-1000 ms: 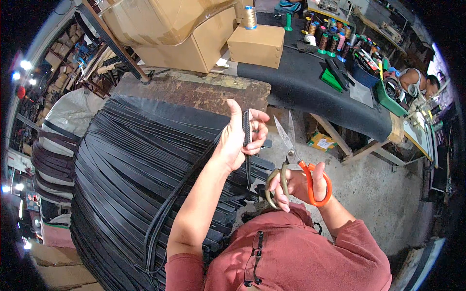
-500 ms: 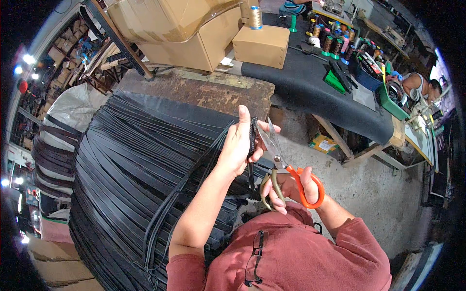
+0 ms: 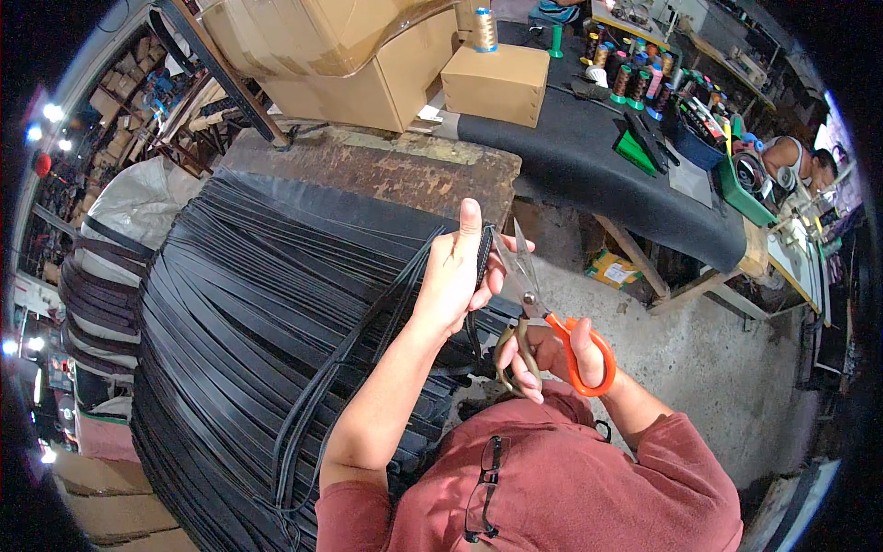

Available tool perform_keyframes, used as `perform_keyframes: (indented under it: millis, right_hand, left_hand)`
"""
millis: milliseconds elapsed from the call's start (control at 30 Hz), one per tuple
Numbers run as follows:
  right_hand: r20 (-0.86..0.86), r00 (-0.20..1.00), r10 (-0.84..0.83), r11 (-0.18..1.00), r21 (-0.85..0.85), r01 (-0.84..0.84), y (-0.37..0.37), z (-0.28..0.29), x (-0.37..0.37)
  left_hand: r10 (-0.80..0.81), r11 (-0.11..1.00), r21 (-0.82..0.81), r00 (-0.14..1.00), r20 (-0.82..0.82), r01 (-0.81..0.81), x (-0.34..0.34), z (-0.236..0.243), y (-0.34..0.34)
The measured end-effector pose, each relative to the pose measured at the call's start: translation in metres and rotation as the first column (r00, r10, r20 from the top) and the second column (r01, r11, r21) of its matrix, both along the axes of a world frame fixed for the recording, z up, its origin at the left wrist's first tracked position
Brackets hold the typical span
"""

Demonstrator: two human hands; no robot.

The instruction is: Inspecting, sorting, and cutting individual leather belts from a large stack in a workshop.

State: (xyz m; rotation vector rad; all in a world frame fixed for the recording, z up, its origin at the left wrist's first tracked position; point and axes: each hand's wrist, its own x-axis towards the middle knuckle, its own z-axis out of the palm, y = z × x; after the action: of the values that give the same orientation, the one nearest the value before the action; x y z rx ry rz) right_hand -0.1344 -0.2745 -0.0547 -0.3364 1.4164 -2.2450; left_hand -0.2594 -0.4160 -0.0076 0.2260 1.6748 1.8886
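My left hand [image 3: 449, 283] is closed on a narrow black woven-looking strap [image 3: 484, 250], thumb pointing up, with the strap running down past the palm. In my right hand [image 3: 549, 354] is a pair of scissors [image 3: 530, 300] with one orange handle and one olive-brown handle. Their blades are parted and point up, right beside the strap and the left fingertips. Whether a blade touches the strap I cannot tell. Below and left of my hands spreads a large pile of long black strips [image 3: 267, 313], some looped over the top.
Beyond the strips lies a worn wooden tabletop [image 3: 386, 175] with large cardboard boxes [image 3: 331, 92] behind. A black-covered table [image 3: 589, 170] at the right carries thread spools [image 3: 635, 85], a small box [image 3: 494, 87] and a green basket [image 3: 743, 191]. Another person [image 3: 798, 161] sits far right.
My left hand has shifted slightly to the right with the strap, whose lower end now hangs more curved. The scissors have moved a touch to the right, blades still apart.
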Motion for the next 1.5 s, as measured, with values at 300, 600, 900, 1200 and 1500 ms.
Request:
perform_keyframes:
  millis: [300, 600, 900, 1200, 1500]
  right_hand:
    - [0.039, 0.999, 0.005, 0.999, -0.045, -0.003, 0.002, -0.001, 0.0]
    - [-0.266, 0.94, -0.215, 0.835, 0.45, 0.318, 0.0, -0.008, -0.002]
    - [-0.192, 0.966, -0.176, 0.933, 0.28, 0.225, 0.0, -0.008, 0.0]
    - [0.011, 0.998, -0.059, 0.994, 0.09, 0.058, -0.001, 0.001, -0.001]
    - [0.216, 0.973, 0.084, 0.966, -0.259, -0.026, 0.0, 0.004, 0.0]
  left_hand:
    - [0.008, 0.999, -0.053, 0.998, -0.07, -0.012, -0.004, -0.002, -0.002]
    - [-0.099, 0.99, -0.107, 0.989, -0.109, 0.088, -0.007, -0.003, -0.002]
    - [-0.033, 0.999, -0.004, 0.998, -0.06, 0.032, -0.01, -0.008, -0.003]
    - [0.013, 0.999, -0.05, 0.994, -0.104, -0.019, -0.009, -0.006, -0.002]
    - [0.033, 0.998, -0.043, 0.976, -0.217, -0.043, -0.008, -0.005, -0.001]
